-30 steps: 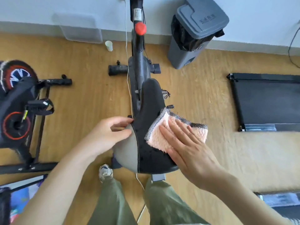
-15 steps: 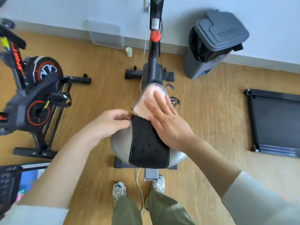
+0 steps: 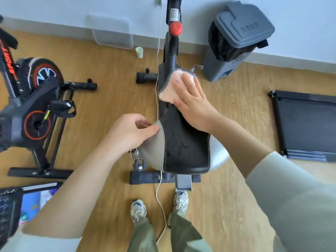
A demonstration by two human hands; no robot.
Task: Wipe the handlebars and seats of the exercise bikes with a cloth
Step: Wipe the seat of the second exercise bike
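Black seat point(image 3: 185, 146) over wooden floor point(image 3: 109, 106), bin point(image 3: 236, 42)

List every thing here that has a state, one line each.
seat, held at its left edge, wet-looking marks on its black top.
left hand, fingers curled on the seat's left edge.
right hand, fingers straight, pressing the cloth.
cloth, spread flat over the seat's nose.
bin, lid shut, black liner inside.
cup, upright on the floor.
second bike, standing, untouched.
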